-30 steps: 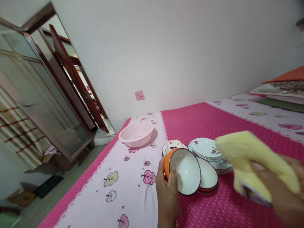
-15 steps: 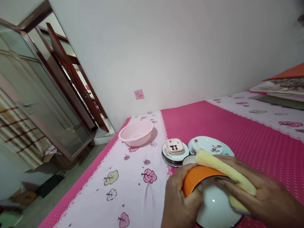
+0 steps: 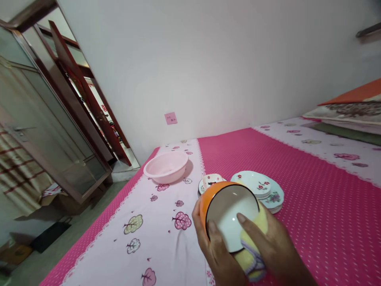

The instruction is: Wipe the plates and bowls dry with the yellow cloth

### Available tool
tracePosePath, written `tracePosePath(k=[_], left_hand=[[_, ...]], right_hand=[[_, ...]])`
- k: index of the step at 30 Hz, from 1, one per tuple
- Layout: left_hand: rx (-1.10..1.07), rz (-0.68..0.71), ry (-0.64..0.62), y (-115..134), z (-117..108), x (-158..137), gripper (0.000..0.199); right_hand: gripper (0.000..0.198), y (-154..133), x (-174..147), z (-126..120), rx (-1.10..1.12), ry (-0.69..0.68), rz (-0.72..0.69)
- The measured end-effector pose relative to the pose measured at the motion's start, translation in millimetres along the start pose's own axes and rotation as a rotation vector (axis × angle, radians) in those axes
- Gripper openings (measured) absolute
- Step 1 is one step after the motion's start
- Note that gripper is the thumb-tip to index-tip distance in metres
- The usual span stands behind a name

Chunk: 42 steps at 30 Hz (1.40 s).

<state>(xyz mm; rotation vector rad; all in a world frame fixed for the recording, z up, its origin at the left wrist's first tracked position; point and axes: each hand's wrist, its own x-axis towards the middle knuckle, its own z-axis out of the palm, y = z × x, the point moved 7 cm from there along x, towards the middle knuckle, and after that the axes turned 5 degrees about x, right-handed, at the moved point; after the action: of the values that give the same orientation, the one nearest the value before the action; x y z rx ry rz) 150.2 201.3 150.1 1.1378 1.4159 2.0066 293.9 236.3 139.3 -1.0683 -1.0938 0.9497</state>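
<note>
An orange bowl [image 3: 232, 210] with a white inside and a dark rim is held up, its opening tilted toward me. My left hand [image 3: 216, 246] grips its left side, thumb over the rim. On the right side, my right hand [image 3: 270, 242] presses a yellow cloth [image 3: 253, 258] with a purple edge around the bowl, its thumb inside. Behind the bowl, a small square dish [image 3: 212, 179] with a cartoon figure sits on stacked plates [image 3: 201, 190], partly hidden. To their right lie stacked white plates [image 3: 253, 182] with red flowers.
A pink basin [image 3: 166, 167] stands at the far left on the pink and white bedspread [image 3: 154, 238]. Folded bedding [image 3: 351, 109] is piled at the far right. Beyond the bed's left edge are the floor and a glass door [image 3: 74, 159].
The bowl has been raised and turned so that its inside faces me more. Both hands moved left with it, and the cloth shifted from the upper rim to the lower right side.
</note>
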Motion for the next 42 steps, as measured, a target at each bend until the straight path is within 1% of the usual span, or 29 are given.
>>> tracePosePath(k=[1,2,4,6,8,10,12,14,16,18,21,22,24,26,28,30,32,34,35,36,38,40,42], left_hand=[[-0.012,0.003,0.022,-1.7,0.1,-1.6,0.054],[-0.037,-0.001,0.017,-3.2,1.9,-2.4,0.054],[-0.016,0.019,-0.042,-1.8,8.3,-1.4,0.052],[0.082,0.061,-0.135,3.2,15.2,2.1,0.047],[0.209,0.122,-0.205,10.6,17.9,7.4,0.039],[0.329,0.169,-0.276,17.1,17.8,13.0,0.032],[0.427,0.157,-0.388,17.7,18.2,17.0,0.033],[0.473,0.096,-0.532,13.0,19.8,17.8,0.042],[0.451,0.022,-0.639,6.9,21.3,16.6,0.052],[0.386,-0.026,-0.659,2.4,21.9,16.7,0.056],[0.260,-0.077,-0.606,-2.7,24.9,17.5,0.048],[0.206,-0.110,-0.582,-4.7,26.3,17.1,0.043],[0.077,-0.214,-0.533,-10.6,29.5,14.7,0.036],[-0.055,-0.313,-0.475,-16.8,32.1,10.6,0.039],[-0.157,-0.371,-0.406,-23.0,33.6,6.2,0.045],[-0.230,-0.407,-0.324,-30.1,33.8,2.1,0.052],[-0.290,-0.478,-0.250,-38.9,34.2,-2.7,0.057],[-0.328,-0.549,-0.235,-44.2,36.8,-6.7,0.060],[-0.334,-0.563,-0.261,-43.9,38.8,-7.4,0.061],[-0.326,-0.551,-0.302,-41.2,40.5,-6.7,0.061],[-0.264,-0.462,-0.372,-31.6,39.8,-1.6,0.061],[-0.119,-0.337,-0.379,-22.1,31.9,6.4,0.058],[0.086,-0.198,-0.348,-13.6,21.0,14.2,0.050]], right_hand=[[0.072,6.6,1.9,2.2,0.035,-0.019,0.022],[0.073,12.8,4.1,2.6,0.070,-0.030,0.049],[0.069,21.1,9.4,-3.2,0.125,-0.021,0.096],[0.064,21.7,15.5,-16.9,0.132,0.019,0.104],[0.060,14.8,21.5,-34.9,0.025,0.065,0.062],[0.055,3.8,25.9,-50.4,-0.173,0.088,-0.015],[0.049,-8.8,27.7,-56.3,-0.366,0.051,-0.154],[0.044,-20.1,25.3,-52.3,-0.485,-0.034,-0.349],[0.046,-26.9,20.5,-45.3,-0.560,-0.108,-0.521],[0.051,-31.3,16.6,-41.6,-0.613,-0.115,-0.629],[0.053,-39.4,13.3,-43.4,-0.640,-0.026,-0.701],[0.051,-41.4,13.2,-45.1,-0.633,0.010,-0.693],[0.046,-41.6,14.6,-49.4,-0.591,0.075,-0.615],[0.042,-37.3,16.6,-52.1,-0.535,0.123,-0.498],[0.043,-32.1,17.1,-51.7,-0.485,0.156,-0.395],[0.046,-28.0,16.6,-46.7,-0.448,0.143,-0.314],[0.050,-24.0,16.4,-40.4,-0.427,0.094,-0.226],[0.054,-22.7,16.5,-37.8,-0.419,0.061,-0.171],[0.055,-23.6,16.9,-38.8,-0.420,0.059,-0.168],[0.054,-25.2,17.5,-40.9,-0.421,0.061,-0.177],[0.051,-27.7,19.7,-46.9,-0.432,0.064,-0.202],[0.048,-27.5,22.4,-54.5,-0.467,0.082,-0.209],[0.045,-25.3,24.7,-60.2,-0.512,0.097,-0.209]])
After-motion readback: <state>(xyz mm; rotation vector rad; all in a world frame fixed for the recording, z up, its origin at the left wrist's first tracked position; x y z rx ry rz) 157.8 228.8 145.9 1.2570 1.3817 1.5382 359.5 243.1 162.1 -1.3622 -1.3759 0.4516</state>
